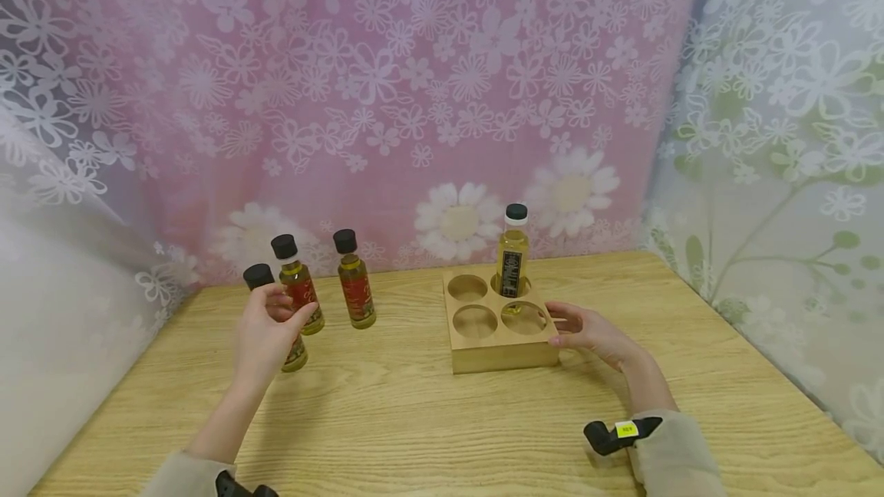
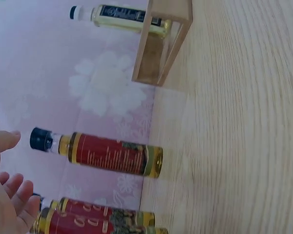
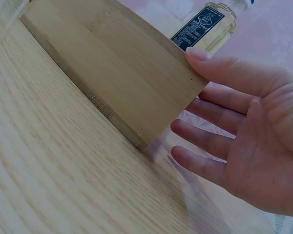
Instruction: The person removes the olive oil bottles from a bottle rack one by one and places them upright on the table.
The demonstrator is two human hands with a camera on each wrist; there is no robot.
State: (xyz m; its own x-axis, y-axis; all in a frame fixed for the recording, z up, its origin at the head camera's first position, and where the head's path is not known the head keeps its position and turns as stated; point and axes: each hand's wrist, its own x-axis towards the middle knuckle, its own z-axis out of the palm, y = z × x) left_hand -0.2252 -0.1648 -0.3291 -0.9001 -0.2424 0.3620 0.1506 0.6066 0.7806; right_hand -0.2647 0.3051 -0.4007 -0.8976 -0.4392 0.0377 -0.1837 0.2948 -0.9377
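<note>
My left hand (image 1: 265, 336) is beside three dark-capped oil bottles with red labels. It overlaps the nearest bottle (image 1: 259, 276) in the head view; whether they touch is unclear. Its thumb stands apart from loosely bent fingers. Behind are the second bottle (image 1: 301, 290) and, further right, the third bottle (image 2: 117, 155), both upright. My right hand (image 3: 263, 126) is at the wooden bottle rack (image 1: 504, 357), thumb resting on its front right corner, fingers extended and spread along the right side. A pale oil bottle (image 1: 512, 251) with a black label stands in the rack's back right hole.
The rack's other holes, such as the front left hole (image 1: 475, 321), hold no bottle. A wooden table (image 1: 387, 420) carries everything. Floral curtains (image 1: 387, 98) hang behind the table and at both sides.
</note>
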